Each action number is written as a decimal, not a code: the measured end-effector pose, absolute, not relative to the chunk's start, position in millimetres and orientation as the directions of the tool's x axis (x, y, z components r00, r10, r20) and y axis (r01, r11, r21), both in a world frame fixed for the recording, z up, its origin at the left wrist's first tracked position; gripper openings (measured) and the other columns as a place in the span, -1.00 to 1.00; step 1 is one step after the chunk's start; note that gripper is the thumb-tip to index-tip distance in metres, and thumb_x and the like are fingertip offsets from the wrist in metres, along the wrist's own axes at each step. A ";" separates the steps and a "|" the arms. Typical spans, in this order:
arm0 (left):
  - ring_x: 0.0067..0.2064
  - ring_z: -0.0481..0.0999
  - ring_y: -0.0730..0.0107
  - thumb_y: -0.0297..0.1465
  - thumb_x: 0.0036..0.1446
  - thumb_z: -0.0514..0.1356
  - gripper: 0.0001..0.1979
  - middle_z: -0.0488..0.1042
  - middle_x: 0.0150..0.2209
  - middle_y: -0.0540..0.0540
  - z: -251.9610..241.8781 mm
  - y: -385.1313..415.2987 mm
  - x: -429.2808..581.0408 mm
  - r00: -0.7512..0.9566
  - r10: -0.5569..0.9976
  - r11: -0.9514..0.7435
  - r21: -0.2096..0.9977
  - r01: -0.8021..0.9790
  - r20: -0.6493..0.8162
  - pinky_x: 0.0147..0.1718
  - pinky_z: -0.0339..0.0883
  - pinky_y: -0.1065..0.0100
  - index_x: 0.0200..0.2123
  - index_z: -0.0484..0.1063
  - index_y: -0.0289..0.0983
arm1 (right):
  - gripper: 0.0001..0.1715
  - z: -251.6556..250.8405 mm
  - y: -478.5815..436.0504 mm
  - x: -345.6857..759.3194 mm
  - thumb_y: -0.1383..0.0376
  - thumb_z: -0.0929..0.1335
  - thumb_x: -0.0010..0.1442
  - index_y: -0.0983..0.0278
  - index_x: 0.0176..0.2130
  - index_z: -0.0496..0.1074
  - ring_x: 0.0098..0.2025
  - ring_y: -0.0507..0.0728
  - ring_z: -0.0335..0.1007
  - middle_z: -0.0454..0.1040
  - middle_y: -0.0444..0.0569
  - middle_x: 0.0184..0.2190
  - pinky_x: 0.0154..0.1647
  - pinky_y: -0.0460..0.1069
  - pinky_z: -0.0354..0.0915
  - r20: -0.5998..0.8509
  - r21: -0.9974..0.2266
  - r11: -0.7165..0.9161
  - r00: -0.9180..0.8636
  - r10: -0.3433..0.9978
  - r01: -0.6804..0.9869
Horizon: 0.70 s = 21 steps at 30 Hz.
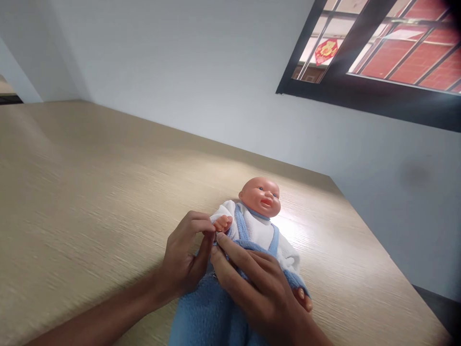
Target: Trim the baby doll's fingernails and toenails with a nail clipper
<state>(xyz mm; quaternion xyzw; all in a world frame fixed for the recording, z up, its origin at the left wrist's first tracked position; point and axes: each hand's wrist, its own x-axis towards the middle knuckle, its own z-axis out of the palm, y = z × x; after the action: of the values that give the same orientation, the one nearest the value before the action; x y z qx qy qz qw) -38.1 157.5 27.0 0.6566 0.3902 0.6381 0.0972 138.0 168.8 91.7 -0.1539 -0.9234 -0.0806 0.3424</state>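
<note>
A baby doll [260, 198] with a bald head lies on its back on the wooden table [90, 202]. It wears a white top [260, 232] with blue straps and fuzzy blue trousers [205, 312]. Beside the doll's small raised hand [223, 223], my left hand [185, 250] is closed in a pinch. My right hand [261, 283] lies across the doll's waist, its thumb and index finger meeting near my left fingertips. A tiny dark or shiny bit shows between the fingertips, too small to name. Most of the doll's waist is hidden under my right hand.
The tabletop's far edge runs along a pale wall [173, 62]. A dark-framed barred window [370, 53] is at the upper right, with a red and gold paper decoration [326, 50] seen through it. The table's right edge slants down to the lower right.
</note>
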 end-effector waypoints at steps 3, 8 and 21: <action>-0.14 0.55 0.39 -0.61 0.36 0.12 -0.78 0.51 -0.15 -0.06 27.6 157.1 -37.5 -0.112 0.639 -0.686 0.630 0.365 0.761 -0.13 0.49 0.35 -0.09 0.40 -0.17 | -0.60 92.9 166.9 137.8 0.49 0.16 0.49 0.35 0.08 0.50 -0.17 0.12 0.68 0.65 0.16 0.04 -0.23 -0.02 0.63 0.638 0.010 0.931 -0.719 0.274 0.364; -0.12 0.52 0.38 -0.59 0.34 0.12 -0.78 0.46 -0.13 -0.07 24.8 156.5 -38.4 -0.099 0.660 -0.683 0.650 0.334 0.745 -0.09 0.47 0.32 -0.06 0.37 -0.18 | -0.63 88.4 166.9 137.4 0.47 0.15 0.50 0.35 0.09 0.46 -0.14 0.12 0.67 0.64 0.18 0.04 -0.23 -0.02 0.63 0.638 -0.023 0.942 -0.721 0.272 0.335; -0.32 0.54 0.36 -0.28 0.46 0.05 -0.78 0.55 -0.32 -0.04 43.8 186.5 -19.3 0.024 0.823 -0.563 0.809 0.171 0.567 -0.29 0.44 0.35 -0.17 0.45 -0.21 | -0.68 58.6 174.2 125.5 0.47 0.36 0.33 0.23 0.05 0.38 -0.01 0.15 0.50 0.44 0.04 -0.03 -0.01 0.07 0.58 0.789 -0.545 0.775 -0.119 0.603 0.319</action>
<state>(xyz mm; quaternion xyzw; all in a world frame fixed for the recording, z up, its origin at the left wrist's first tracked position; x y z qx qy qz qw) -19.3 186.5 43.8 0.6598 0.3765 0.5883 0.2773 125.5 174.2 58.6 -0.3124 -0.7382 0.1212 0.5855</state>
